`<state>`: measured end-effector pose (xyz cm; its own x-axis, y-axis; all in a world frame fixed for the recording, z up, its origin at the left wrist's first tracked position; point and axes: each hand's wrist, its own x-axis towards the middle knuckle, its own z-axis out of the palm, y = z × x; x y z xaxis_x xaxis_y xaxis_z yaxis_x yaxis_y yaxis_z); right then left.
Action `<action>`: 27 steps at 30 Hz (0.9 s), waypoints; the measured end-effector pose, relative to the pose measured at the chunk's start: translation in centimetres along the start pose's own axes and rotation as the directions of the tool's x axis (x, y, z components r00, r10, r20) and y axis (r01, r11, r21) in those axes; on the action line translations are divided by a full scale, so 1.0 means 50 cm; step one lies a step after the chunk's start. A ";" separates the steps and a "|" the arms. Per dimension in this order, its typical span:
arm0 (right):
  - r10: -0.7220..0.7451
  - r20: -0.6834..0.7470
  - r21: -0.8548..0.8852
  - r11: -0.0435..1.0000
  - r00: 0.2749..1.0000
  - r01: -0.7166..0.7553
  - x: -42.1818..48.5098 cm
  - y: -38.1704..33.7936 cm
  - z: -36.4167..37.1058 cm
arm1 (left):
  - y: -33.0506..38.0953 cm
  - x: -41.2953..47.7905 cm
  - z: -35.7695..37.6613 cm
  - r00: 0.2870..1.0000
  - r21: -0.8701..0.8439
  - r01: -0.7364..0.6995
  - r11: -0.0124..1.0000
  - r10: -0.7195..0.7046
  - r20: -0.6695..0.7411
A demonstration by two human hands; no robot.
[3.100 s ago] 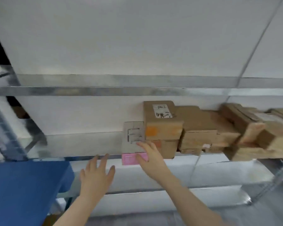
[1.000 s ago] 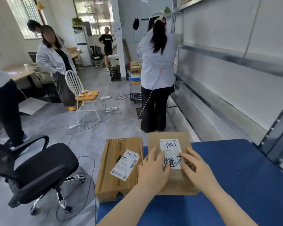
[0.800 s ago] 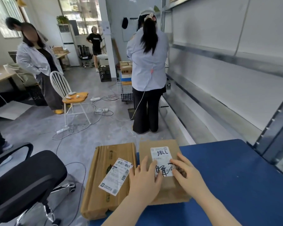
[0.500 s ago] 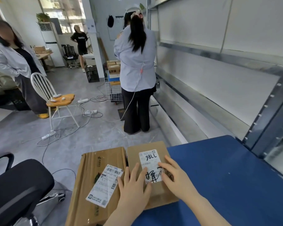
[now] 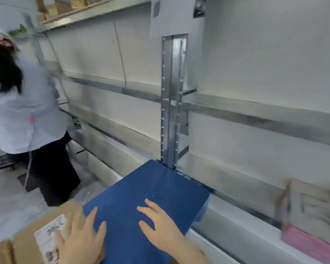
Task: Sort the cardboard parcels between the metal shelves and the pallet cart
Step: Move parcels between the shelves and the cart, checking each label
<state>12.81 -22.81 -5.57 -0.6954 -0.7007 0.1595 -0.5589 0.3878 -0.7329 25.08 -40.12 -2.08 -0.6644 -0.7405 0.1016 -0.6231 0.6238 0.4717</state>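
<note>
A cardboard parcel (image 5: 27, 237) with a white label (image 5: 48, 241) lies at the left end of the blue cart deck (image 5: 151, 189). My left hand (image 5: 82, 239) hovers over its right edge, fingers spread, holding nothing. Over the blue deck, my right hand (image 5: 158, 225) is open with its fingers apart. A flat grey parcel (image 5: 309, 204) leans on the lower metal shelf (image 5: 242, 239) at far right, with a pink packet (image 5: 309, 244) in front of it. More cardboard parcels (image 5: 65, 6) sit on the top shelf at upper left.
A shelf upright (image 5: 171, 100) stands just behind the cart. The middle shelf (image 5: 255, 113) runs along the white wall. A person in a light shirt and dark trousers (image 5: 25, 115) stands at the left beside the shelves, back turned.
The view has swung right from the room to the shelves. Both hands have come off the labelled parcel; my right hand has moved onto the blue deck.
</note>
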 end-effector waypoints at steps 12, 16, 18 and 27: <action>0.359 -0.721 0.008 0.860 0.593 -0.511 -0.590 0.242 -0.674 | 0.810 -0.408 0.296 0.499 -0.305 -0.775 0.554 0.832 0.243; 0.332 -0.843 0.026 0.812 0.424 -0.583 -0.786 0.303 -0.823 | 0.980 -0.583 0.347 0.349 -0.460 -0.785 0.415 0.910 0.225; 0.333 -0.863 0.037 0.792 0.380 -0.609 -0.861 0.336 -0.884 | 1.053 -0.647 0.366 0.312 -0.506 -0.776 0.376 0.927 0.210; 0.367 -0.873 0.077 0.756 0.322 -0.650 -1.002 0.479 -1.019 | 1.218 -0.773 0.473 0.305 -0.505 -0.749 0.430 0.899 0.315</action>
<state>11.24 52.08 2.55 -0.8233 0.4391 0.3596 0.0650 0.7024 -0.7088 3.04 32.39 2.01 -0.8924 0.4141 0.1796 0.4376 0.6964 0.5688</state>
